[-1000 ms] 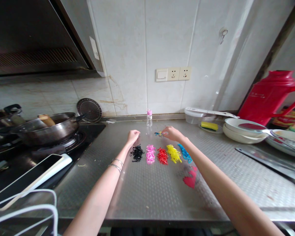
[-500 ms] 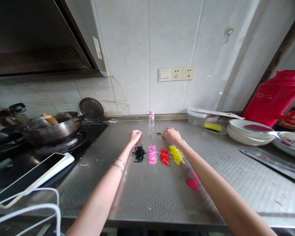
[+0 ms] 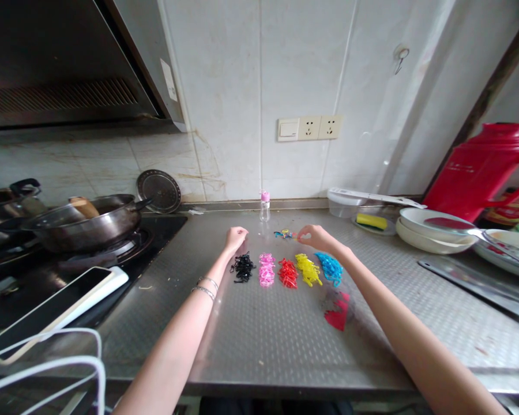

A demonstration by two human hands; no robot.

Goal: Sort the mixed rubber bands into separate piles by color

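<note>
Five small piles of what look like little rubber bands lie in a row on the metal counter: black [image 3: 243, 268], pink [image 3: 267, 270], red [image 3: 288, 273], yellow [image 3: 308, 270] and blue [image 3: 330, 268]. Behind them is a smaller mixed-colour heap of bands [image 3: 284, 234]. My right hand [image 3: 315, 237] is at this heap's right end, thumb and fingertips pinched together; what they hold is too small to tell. Beyond the black pile, my left hand [image 3: 236, 237] rests closed, its fingers curled in and their contents hidden. A clear bottle with a pink cap [image 3: 265, 199] stands behind the heap.
A clear bag with a red patch [image 3: 338, 312] lies near my right forearm. At left are the stove with a pan [image 3: 86, 225] and a phone-like device [image 3: 52, 311] with white cables. Bowls [image 3: 435, 233], a cleaver-like blade [image 3: 476, 291] and a red thermos [image 3: 480, 170] are at right.
My right hand has moved right, off the mixed heap to its right end, and the blue pile has come into view. My left hand stays put.
</note>
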